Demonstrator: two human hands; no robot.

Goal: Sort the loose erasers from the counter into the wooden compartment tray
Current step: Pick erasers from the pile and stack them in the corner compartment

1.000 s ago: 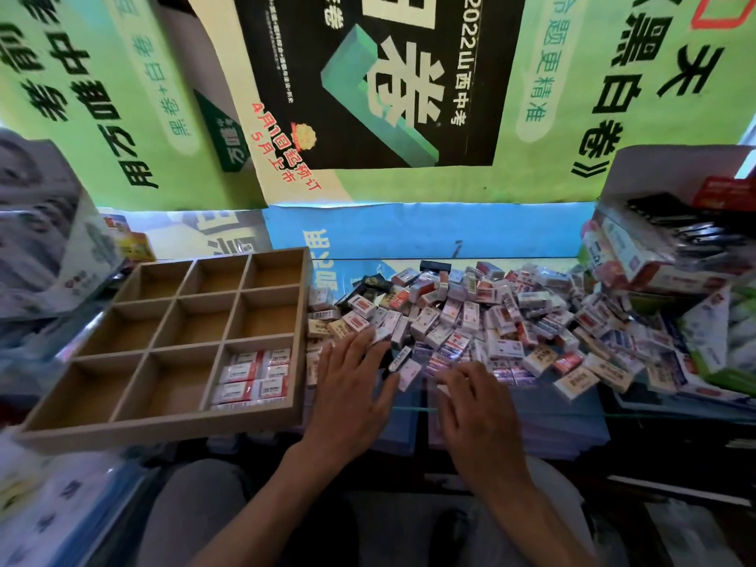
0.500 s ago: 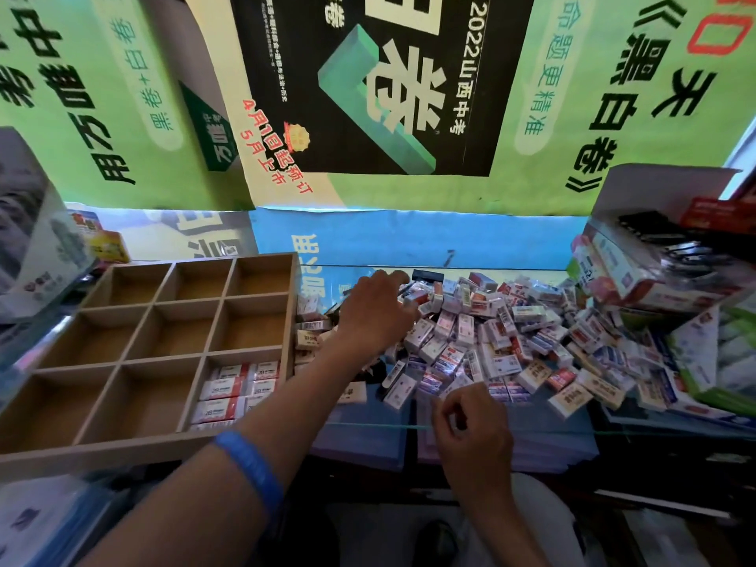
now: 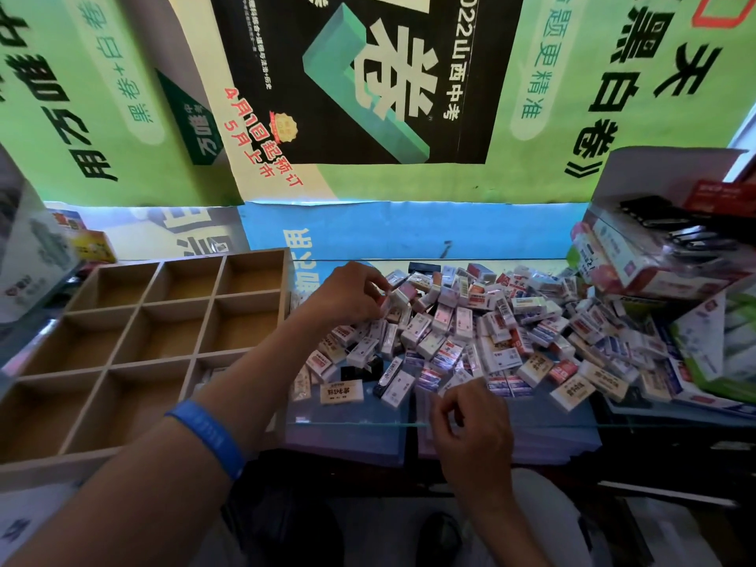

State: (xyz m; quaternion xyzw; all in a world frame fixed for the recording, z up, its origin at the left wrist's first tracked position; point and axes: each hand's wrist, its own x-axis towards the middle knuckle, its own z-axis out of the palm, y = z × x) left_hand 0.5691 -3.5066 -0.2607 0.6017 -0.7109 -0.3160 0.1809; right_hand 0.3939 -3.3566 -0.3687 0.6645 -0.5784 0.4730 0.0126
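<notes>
Posters in green and black hang over a glass counter [image 3: 532, 425], which is why stock under the pane shows through beneath the pile.

Reaching to the far left edge of the heap, the left hand [image 3: 347, 294] has its fingers curled and pinches a white eraser [image 3: 399, 298] at the tips, probably to lift one of a chosen kind clear of its neighbours. The right hand [image 3: 474, 423] sits at the near counter edge with fingers curled inward; whether it pinches something small or nothing cannot be told. A blue wristband [image 3: 208, 437] circles the left forearm.

Outward from the hands, the loose erasers [image 3: 491, 341] lie in a jumbled heap across the counter, labels facing every way, so each needs picking out singly. Just left of them, touching the counter's side, stands the tray [image 3: 135, 317], set close for short carries. Its visible compartments look bare; the near right one is hidden by the forearm. Boxed stationery [image 3: 654, 255] is stacked to the right.
</notes>
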